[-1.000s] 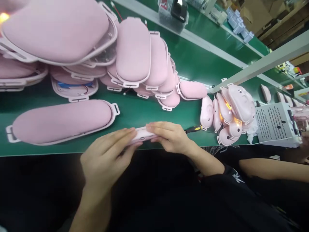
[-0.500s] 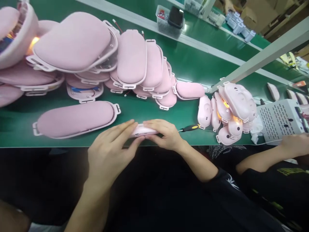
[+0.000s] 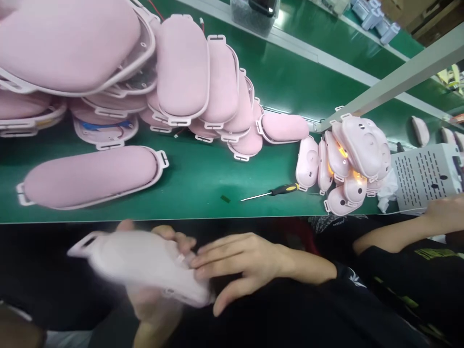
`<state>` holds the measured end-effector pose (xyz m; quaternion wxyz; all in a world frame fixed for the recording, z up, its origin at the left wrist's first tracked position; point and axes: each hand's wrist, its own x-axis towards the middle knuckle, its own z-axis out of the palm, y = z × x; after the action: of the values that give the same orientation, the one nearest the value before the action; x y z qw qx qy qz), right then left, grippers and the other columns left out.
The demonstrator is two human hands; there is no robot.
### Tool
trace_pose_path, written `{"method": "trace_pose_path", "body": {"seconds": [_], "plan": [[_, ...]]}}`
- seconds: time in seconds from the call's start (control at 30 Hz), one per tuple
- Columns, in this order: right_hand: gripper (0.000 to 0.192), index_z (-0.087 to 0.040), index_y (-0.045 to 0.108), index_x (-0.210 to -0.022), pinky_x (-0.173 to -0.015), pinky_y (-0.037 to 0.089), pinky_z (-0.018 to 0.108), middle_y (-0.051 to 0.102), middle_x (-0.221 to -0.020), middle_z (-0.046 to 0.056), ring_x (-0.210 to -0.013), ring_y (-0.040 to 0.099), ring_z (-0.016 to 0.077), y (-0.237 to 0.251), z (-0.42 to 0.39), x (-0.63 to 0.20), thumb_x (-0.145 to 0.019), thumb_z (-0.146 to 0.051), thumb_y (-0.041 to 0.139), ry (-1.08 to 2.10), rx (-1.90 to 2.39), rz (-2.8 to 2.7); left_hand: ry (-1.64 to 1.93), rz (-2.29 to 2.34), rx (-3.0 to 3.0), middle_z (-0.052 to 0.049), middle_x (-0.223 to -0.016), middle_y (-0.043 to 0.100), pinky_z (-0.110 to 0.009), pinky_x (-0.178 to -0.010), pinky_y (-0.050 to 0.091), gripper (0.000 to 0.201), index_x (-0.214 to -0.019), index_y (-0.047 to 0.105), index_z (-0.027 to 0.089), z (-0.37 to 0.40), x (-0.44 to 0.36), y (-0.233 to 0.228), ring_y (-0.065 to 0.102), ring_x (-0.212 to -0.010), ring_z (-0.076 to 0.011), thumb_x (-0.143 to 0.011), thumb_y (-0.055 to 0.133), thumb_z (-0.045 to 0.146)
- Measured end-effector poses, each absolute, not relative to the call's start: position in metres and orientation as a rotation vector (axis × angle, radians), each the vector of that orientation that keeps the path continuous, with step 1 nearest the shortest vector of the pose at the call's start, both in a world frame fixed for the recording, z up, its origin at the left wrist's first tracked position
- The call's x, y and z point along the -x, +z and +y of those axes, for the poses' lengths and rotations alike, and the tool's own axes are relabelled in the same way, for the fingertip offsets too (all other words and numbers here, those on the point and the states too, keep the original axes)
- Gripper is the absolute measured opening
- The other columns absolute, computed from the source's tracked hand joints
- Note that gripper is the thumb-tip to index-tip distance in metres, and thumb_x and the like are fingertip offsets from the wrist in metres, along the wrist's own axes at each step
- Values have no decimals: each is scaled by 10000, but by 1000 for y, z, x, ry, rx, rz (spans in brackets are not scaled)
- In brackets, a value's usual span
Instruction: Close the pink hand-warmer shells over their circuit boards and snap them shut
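A pale pink oval plastic casing [image 3: 141,258] with a strap loop at its left end is tilted in front of the bench edge, blurred by motion. My left hand [image 3: 150,304] supports it from beneath, with fingertips curled over the far side; the casing hides most of the palm. At the casing's right end, my right hand [image 3: 241,261] has its fingers stretched against the surface, while the thumb points away from them. A black-and-yellow screwdriver [image 3: 284,189] lies on the green bench [image 3: 203,169], its shaft pointing left.
One long pink padded unit [image 3: 94,176] rests at the bench's left. Behind it are stacked pink padded units [image 3: 183,67]. Several pale casings [image 3: 358,145], some glowing orange, are heaped at the right, near a perforated grey box [image 3: 416,176] and another person's hand [image 3: 445,215].
The casing came off the bench toward me, and its broad face now shows. My left hand shifted underneath; my right fingers spread. The whole screwdriver is now visible. The view moved slightly.
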<state>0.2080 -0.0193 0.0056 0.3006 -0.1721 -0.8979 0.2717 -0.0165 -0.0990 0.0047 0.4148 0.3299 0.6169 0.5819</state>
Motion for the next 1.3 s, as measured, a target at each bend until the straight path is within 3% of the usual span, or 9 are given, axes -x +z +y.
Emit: {"method": "trace_pose_path", "body": {"seconds": [0.13, 0.23, 0.3, 0.37, 0.47, 0.6, 0.93, 1.17, 1.3], "plan": [[433, -233, 787, -1476, -1381, 491, 596, 833, -1490, 158, -1538, 696, 334, -1, -2, -273, -1174, -524, 681, 260, 1345, -2482, 1517, 1500, -412, 17, -992, 691, -303, -535, 596, 1030, -1457, 738, 480, -118, 13, -18, 602, -664, -163, -544, 1097, 792], [250, -212, 827, -1285, -1205, 587, 508, 887, -1247, 143, -1203, 818, 288, -5, 2, -297, -1208, -319, 616, 19, 1385, -2471, 1440, 1586, -233, 3, -1017, 725, -274, -597, 616, 1134, -1439, 718, 338, -141, 15, -42, 660, -721, -165, -463, 1148, 727], [267, -187, 808, -1223, -933, 623, 378, 872, -1043, 100, -926, 797, 219, -1, -12, -292, -1225, -345, 593, 180, 1045, -2550, 1408, 1692, -183, -19, -1082, 738, -269, -692, 638, 1096, -1428, 694, 290, -160, 10, -56, 702, -817, -178, -515, 1137, 704], [328, -158, 780, -1258, -681, 541, 317, 804, -866, 42, -721, 713, 170, 9, -33, -279, -1249, -380, 539, 493, 786, -2631, 1390, 1785, -176, -46, -1163, 752, -292, -803, 660, 1012, -1400, 696, 284, -177, 4, -66, 743, -950, -217, -575, 1118, 690], [370, -121, 766, -1304, -538, 444, 296, 720, -735, -20, -562, 624, 126, 21, -57, -265, -1274, -317, 453, 833, 701, -2682, 1358, 1856, -207, -53, -1299, 767, -357, -948, 677, 938, -1416, 703, 352, -197, -1, -74, 764, -1147, -288, -626, 1112, 647], [417, -121, 788, -1310, -518, 438, 281, 743, -745, -15, -532, 627, 108, 17, -65, -269, -1282, -315, 420, 1034, 707, -2706, 1318, 1924, -292, -54, -1408, 763, -413, -1065, 678, 940, -1486, 682, 396, -210, 3, -78, 765, -1276, -330, -671, 1093, 620], [443, -176, 800, -1423, -532, 381, 301, 776, -776, 18, -556, 651, 136, 14, -69, -269, -1274, -399, 447, 1175, 762, -3010, 1099, 2034, -390, -136, -1558, 725, -559, -1250, 625, 1078, -1553, 655, 310, -211, 4, -75, 747, -1382, -397, -618, 1105, 603], [476, -156, 835, -1398, -620, 491, 294, 874, -901, 82, -693, 767, 168, -21, -46, -278, -1269, -456, 488, 1922, 577, -2672, 901, 1699, -372, -181, -1582, 696, -619, -1335, 534, 1315, -1624, 588, 243, -213, -3, -104, 690, -1485, -466, -484, 1122, 627], [447, -148, 811, -1436, -640, 509, 303, 895, -976, 109, -739, 796, 187, -10, -42, -278, -1264, -422, 503, 1957, 653, -2744, 823, 1718, -401, -172, -1599, 676, -654, -1390, 445, 1264, -1642, 572, 254, -213, -7, -111, 653, -1528, -465, -536, 1102, 558]]}}
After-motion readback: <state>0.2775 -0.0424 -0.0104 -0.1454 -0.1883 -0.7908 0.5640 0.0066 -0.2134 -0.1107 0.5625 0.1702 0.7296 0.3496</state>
